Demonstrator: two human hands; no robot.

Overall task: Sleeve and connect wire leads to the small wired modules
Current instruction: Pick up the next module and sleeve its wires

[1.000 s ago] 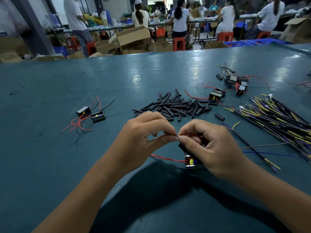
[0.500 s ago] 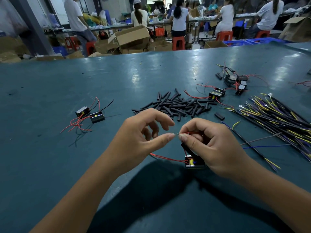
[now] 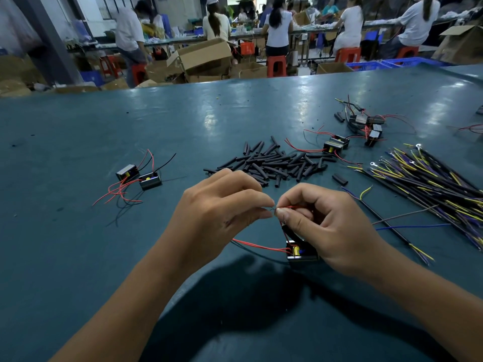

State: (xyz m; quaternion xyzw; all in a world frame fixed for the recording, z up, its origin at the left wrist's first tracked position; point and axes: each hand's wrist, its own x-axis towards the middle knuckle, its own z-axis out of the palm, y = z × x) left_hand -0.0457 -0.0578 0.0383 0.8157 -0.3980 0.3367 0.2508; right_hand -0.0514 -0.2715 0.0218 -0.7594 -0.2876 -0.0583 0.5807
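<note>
A: Hands first. What do they hold?

B: Left hand (image 3: 222,212) has thumb and forefinger pinched together on a bare wire tip. Right hand (image 3: 324,226) is curled, thumb and forefinger pinching the red lead (image 3: 294,206) at the same spot; the fingertips of the two hands nearly touch.

A: And the module being worked?

B: A small black module (image 3: 300,253) sits on the counter (image 3: 78,257) just under the right hand, partly covered by it. A yellow part shows inside. A second red wire (image 3: 258,246) runs from it leftward under the left hand.

A: Further out?

B: Beyond the hands, a loose heap of black sleeve pieces (image 3: 271,163). One stray sleeve (image 3: 339,179) lies to the heap's right. Left of the hands, well apart, two modules (image 3: 138,176) lie side by side with red and black leads. At the heap's far right edge, another module pair (image 3: 335,145); farther back, a tangled module cluster (image 3: 366,125). At right, a bundle of black, yellow and purple wires (image 3: 428,178), some with ring terminals.

A: Any writing legible?

B: None readable on modules or wires; too small to tell.
</note>
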